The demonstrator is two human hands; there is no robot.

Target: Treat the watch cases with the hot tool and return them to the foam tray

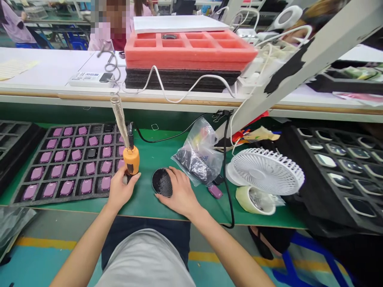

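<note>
My left hand [122, 187] is closed around the lower end of an orange electric screwdriver [131, 159], which stands upright under a coiled spring [117, 113]. Its tip is hidden by my fingers. My right hand [181, 191] curls over the right side of a round black piece with a honeycomb-perforated top [160, 182], resting on the green mat [146, 147]. Left of the screwdriver lies a black foam tray [98, 195] with purple watch-like cases [67, 187] in its compartments. One purple case [215, 191] lies loose on the mat, right of my right hand.
A clear bag [197, 159] of dark parts lies beyond my right hand. Farther right are a black cable [229, 191], a white fan [266, 171] and a roll of tape [254, 200]. A shelf [185, 104] bearing pink foam trays [188, 56] crosses the back; a slanted post [299, 59] rises right.
</note>
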